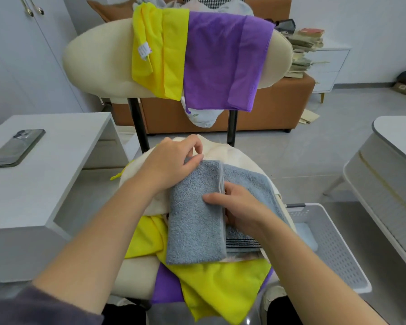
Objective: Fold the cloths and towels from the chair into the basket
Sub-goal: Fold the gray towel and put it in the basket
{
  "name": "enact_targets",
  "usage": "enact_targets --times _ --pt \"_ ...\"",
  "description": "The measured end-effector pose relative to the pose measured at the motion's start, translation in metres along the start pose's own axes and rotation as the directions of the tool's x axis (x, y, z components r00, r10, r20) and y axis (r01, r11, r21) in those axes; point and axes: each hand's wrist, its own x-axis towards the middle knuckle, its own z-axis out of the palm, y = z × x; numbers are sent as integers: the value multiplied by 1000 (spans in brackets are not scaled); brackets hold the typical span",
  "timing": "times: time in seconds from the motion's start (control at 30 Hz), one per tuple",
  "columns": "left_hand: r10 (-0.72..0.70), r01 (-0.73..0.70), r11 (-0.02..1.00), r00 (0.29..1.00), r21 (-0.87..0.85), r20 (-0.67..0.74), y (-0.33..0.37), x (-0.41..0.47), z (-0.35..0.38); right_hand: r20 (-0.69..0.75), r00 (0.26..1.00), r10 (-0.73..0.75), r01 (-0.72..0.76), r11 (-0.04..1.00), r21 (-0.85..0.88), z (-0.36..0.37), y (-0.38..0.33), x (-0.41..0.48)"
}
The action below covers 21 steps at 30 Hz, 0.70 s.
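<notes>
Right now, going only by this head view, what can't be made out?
- Right hand: fingertips are tucked out of sight under the fold of the grey towel.
- Basket: interior partly hidden behind the right forearm.
- Purple cloth on the seat: mostly covered by the yellow cloth on the seat.
- Tag on the yellow cloth on the backrest: too small to read.

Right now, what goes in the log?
step: folding grey towel; left hand: pinches corner; right hand: grips fold; basket: right of chair
</notes>
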Motion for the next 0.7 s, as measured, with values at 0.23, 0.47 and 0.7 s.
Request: enact_targets --times 0.23,0.47,0.7 --pt "-138 147 989 952 12 -272 2 -14 20 -235 911 -338 86 714 -695 3 11 -6" --pt "-576 486 810 765 -329 -288 31 -65 24 -157 629 -761 78 263 -962 12 19 -6" --pt "-699 651 669 715 -359 -8 38 -77 28 -40 733 -679 18 79 -997 24 35 -2"
